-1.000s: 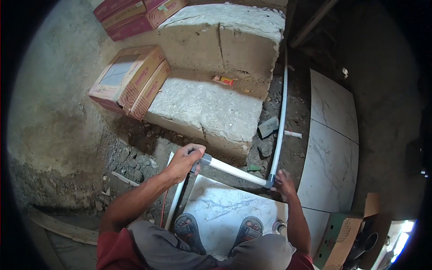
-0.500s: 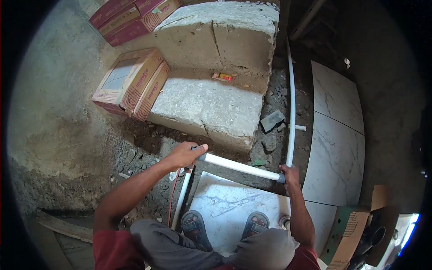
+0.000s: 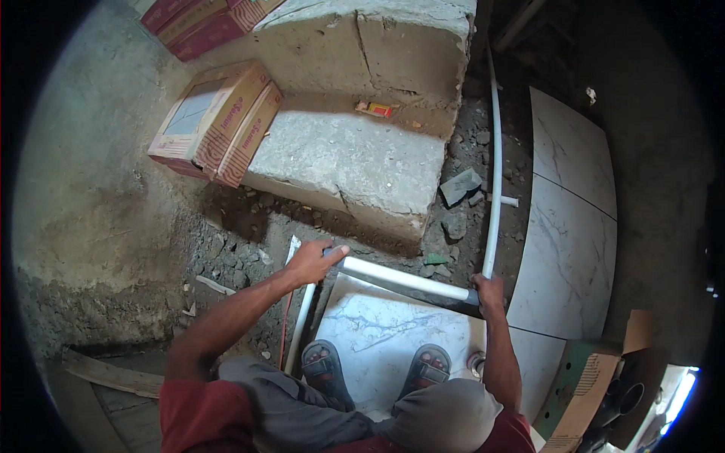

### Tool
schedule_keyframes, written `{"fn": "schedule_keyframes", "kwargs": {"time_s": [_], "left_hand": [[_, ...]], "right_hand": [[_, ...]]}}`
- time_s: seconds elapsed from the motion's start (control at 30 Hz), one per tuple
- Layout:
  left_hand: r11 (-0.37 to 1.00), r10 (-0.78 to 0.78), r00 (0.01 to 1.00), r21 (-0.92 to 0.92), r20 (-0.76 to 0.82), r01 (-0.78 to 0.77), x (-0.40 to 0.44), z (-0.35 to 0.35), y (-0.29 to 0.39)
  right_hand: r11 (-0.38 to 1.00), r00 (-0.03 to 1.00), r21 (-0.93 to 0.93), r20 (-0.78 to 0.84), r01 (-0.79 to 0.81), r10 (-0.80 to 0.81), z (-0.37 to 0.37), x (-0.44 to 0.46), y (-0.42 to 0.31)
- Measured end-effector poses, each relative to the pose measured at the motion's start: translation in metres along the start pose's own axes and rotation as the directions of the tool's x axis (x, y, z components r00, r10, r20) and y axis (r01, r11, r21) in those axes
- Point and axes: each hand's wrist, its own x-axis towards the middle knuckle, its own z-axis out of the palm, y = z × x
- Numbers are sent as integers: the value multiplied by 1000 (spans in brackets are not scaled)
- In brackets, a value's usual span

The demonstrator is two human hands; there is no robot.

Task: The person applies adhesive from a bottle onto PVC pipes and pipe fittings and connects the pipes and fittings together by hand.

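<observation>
A short white pipe (image 3: 404, 280) lies across in front of me, with a grey fitting at each end. My left hand (image 3: 314, 261) is wrapped round the grey elbow fitting (image 3: 334, 257) at its left end. Round the fitting at the right end my right hand (image 3: 488, 293) is closed, where a long white pipe (image 3: 495, 158) meets it and runs away toward the back. Below my left hand another white pipe (image 3: 302, 325) runs down beside the marble-look tile under my feet.
Concrete steps (image 3: 347, 162) rise ahead, with tile boxes (image 3: 215, 121) on their left. Rubble (image 3: 458, 186) lies beside the long pipe. Large tiles (image 3: 566, 249) cover the floor at right. An open carton (image 3: 578, 392) holds dark pipe fittings at lower right.
My right hand was open beside the right-end fitting and has closed on it. The short pipe and the near end of the long pipe have shifted right.
</observation>
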Motion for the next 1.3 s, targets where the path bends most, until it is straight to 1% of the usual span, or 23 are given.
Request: {"fn": "schedule_keyframes", "kwargs": {"time_s": [0.03, 0.07, 0.17, 0.2, 0.23, 0.3, 0.33, 0.37, 0.4, 0.47, 0.53, 0.57, 0.6, 0.63, 0.67, 0.77, 0.87, 0.9, 0.97, 1.1, 1.17, 1.23, 1.3], "left_hand": [[964, 250, 954, 130, -163, -230, -3, -1, -2], [924, 378, 911, 118, -164, -363, -3, -8, -4], [937, 338, 897, 189, -284, -294, 11, -13, -18], [970, -99, 994, -220, 49, 107, 3, -26, -1], [968, -100, 994, -227, 44, 107, 6, -37, -15], [858, -314, 760, -173, 568, 483, 6, -68, -64], [820, -359, 802, -248, 478, 515, -6, -84, -69], [778, -410, 823, -321, 392, 540, -18, -95, -71], [775, -413, 813, -310, 411, 550, -19, -95, -81], [745, -226, 908, -539, 353, 394, -7, -85, -91], [941, -188, 915, -202, 356, 272, 5, -43, -82], [923, -113, 883, -281, 456, 263, 12, -15, -92], [935, 92, 867, -343, 490, 95, 9, 7, -85], [927, 50, 821, -331, 569, 173, 4, 26, -61], [918, 275, 838, -387, 471, -83, 7, 53, -64], [783, 93, 819, -550, 566, 290, 0, 74, -19], [841, 27, 850, -472, 526, 265, 12, 126, -35], [922, 304, 906, -328, 294, -203, 16, 154, -57], [898, 437, 823, -214, 363, -383, 12, 191, -83], [863, 494, 736, -160, 462, -479, -23, 221, -105], [913, 398, 780, -128, 482, -387, -32, 220, -109], [852, 498, 694, -143, 520, -504, -37, 223, -112], [874, 421, 712, -43, 563, -483, -42, 214, -100]], "right_hand": [[1000, 1000, -2, -2, -4, 4, 2, 0, -4], [999, 999, 14, 16, -34, 34, 6, 1, -9], [1000, 1000, 13, 25, 5, -5, 12, -2, -22], [997, 997, 6, 2, 74, -74, 12, -2, -26], [997, 997, 2, 6, 80, -80, 2, 5, -18], [955, 974, -224, -70, 197, -217, -28, 20, 2], [957, 968, -228, -133, 180, -213, -42, 9, -10], [979, 967, -51, -150, 198, -204, -53, 14, -4], [990, 984, -28, -113, 137, -139, -53, 14, 0], [997, 996, -32, -53, 68, -70, -54, 12, -12], [999, 998, -31, -30, 45, -46, -36, 10, -23], [998, 998, 5, -16, 57, -57, -29, 13, -21], [998, 998, 18, 2, 62, -62, -23, 9, -26], [997, 998, 30, 14, 66, -66, -18, 3, -32], [998, 998, 7, 20, 63, -63, -16, 2, -35], [997, 998, 67, 53, -38, 34, -15, -15, -59], [968, 992, 237, 117, -81, 54, -14, -24, -66], [971, 993, 224, 102, -83, 61, -10, -23, -63], [974, 994, 215, 97, -72, 52, -4, -21, -60], [989, 997, 146, 80, -6, -6, 4, -17, -50], [996, 999, 94, 34, -3, -1, 7, -17, -49], [982, 996, 183, 89, -46, 30, 8, -10, -40], [982, 997, 187, 72, -38, 25, 8, -11, -39]]}}
